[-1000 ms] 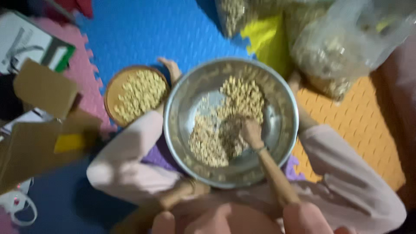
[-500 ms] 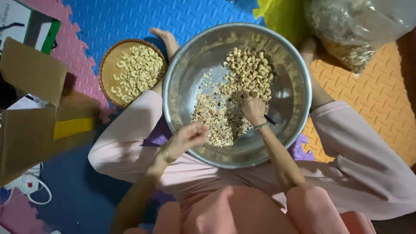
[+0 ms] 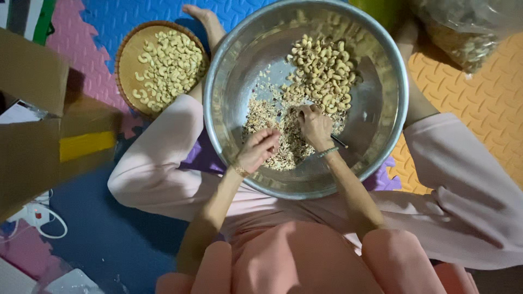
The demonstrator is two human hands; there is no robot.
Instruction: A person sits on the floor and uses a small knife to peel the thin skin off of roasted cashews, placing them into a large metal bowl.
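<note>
Large steel bowl (image 3: pixel 381 125) rests between the seated person's legs and serves as reference. Inside it, whole cashews (image 3: pixel 324 68) are heaped toward the far side; a bed of broken husk and skins (image 3: pixel 272 122) covers the near left of the bowl floor. Right hand (image 3: pixel 315 126) is inside the bowl, fingers curled down into the near edge of the cashew heap, touching it; what it grips cannot be told. Left hand (image 3: pixel 257 150) is loosely clenched over the husk at the bowl's near side; its contents are hidden. Left of the bowl, just beside its rim, stands a woven basket (image 3: pixel 126 65) of peeled cashews.
</note>
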